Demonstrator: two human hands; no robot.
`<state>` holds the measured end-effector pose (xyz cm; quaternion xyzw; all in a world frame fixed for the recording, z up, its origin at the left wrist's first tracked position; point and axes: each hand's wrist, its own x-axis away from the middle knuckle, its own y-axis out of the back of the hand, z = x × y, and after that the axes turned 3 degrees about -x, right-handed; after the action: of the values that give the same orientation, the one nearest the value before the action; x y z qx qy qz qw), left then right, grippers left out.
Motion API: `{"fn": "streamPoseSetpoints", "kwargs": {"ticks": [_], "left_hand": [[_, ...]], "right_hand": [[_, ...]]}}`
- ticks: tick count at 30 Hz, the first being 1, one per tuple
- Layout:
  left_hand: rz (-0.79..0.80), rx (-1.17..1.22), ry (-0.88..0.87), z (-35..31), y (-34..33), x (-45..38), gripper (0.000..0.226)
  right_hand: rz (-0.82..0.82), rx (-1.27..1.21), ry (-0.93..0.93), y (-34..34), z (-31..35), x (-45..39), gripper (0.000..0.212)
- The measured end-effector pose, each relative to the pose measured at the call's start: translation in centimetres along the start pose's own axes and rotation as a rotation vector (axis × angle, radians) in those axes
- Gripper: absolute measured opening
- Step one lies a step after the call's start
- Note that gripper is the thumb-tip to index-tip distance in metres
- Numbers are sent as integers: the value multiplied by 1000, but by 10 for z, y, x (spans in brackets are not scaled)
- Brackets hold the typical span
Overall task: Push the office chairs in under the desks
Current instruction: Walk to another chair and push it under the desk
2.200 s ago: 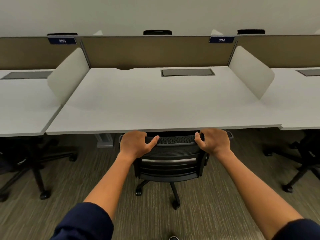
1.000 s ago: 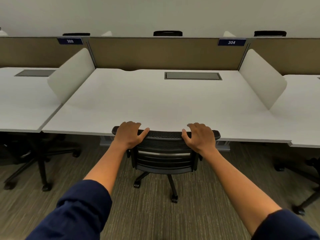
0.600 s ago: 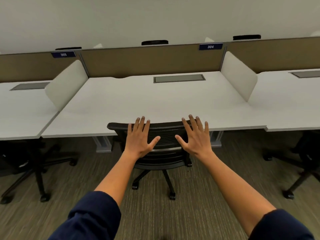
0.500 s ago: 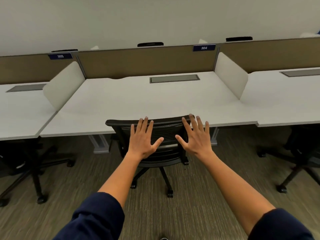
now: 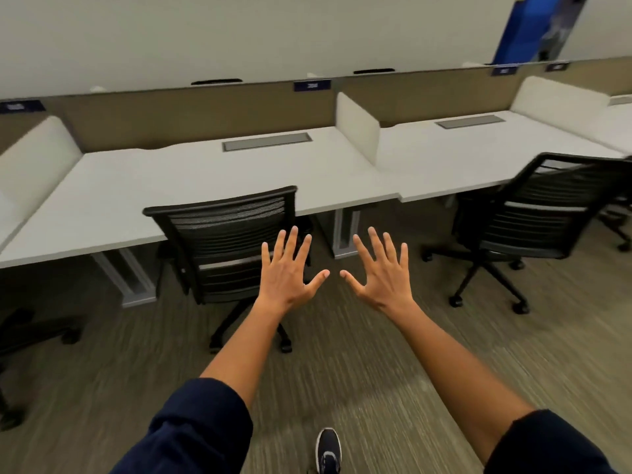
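Note:
A black mesh-back office chair stands tucked against the front edge of the middle white desk, its seat hidden under the top. My left hand floats open with spread fingers just right of its backrest, not touching it. My right hand is open too, over the floor between the two desks. A second black office chair stands to the right in front of the neighbouring desk, its seat out from under the top and its back turned at an angle.
Tan partition panels and white side dividers separate the desks. Grey desk legs stand between the chairs. Another chair base shows at far left. My dark shoe is on the striped carpet.
Both hands have let go of the middle chair's backrest and spread open. The view has swung right, bringing the right-hand chair into sight; the middle chair now sits left of my hands.

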<state>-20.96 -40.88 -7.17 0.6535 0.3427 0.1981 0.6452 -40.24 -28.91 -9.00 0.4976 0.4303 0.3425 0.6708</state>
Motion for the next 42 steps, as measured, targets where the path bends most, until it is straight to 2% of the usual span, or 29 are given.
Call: {"fn": "streamPoseSetpoints", "kwargs": {"ticks": [7, 14, 28, 33, 42], "left_hand": [[-17, 36, -163, -105, -5, -10, 91], [7, 26, -356, -238, -30, -43, 92], [22, 50, -504, -554, -82, -149, 91], [40, 58, -525, -625, -93, -186, 93], [69, 48, -561, -709, -140, -284, 93]], "right_hand": [[-51, 38, -174, 44, -90, 60, 87], [-104, 50, -324, 67, -209, 111, 85], [-133, 90, -455, 113, -524, 147, 86], [-142, 101, -495, 126, -609, 145, 86], [-128, 104, -541, 113, -726, 104, 86]]}}
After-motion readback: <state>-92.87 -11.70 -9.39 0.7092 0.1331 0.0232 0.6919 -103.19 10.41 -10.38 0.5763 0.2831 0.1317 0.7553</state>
